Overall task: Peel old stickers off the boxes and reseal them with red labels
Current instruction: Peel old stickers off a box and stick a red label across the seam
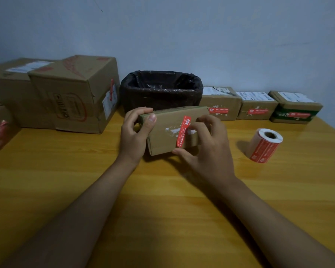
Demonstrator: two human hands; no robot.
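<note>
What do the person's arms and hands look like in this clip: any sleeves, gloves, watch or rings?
Both forearms are bare up to the frame edge, with no sleeves in view. The left hand and right hand wear no gloves. No watch, bracelet or ring shows on either wrist or on the visible fingers. The nails that show look short and unpainted.

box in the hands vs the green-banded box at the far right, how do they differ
The box in the hands is plain brown and tipped up off the table, gripped by the left hand and right hand; the green-banded box rests flat, untouched. The held box's red label runs vertically over white sticker residue; the other's red label lies horizontally across the green band. Both are small cardboard boxes bearing red labels.
</note>
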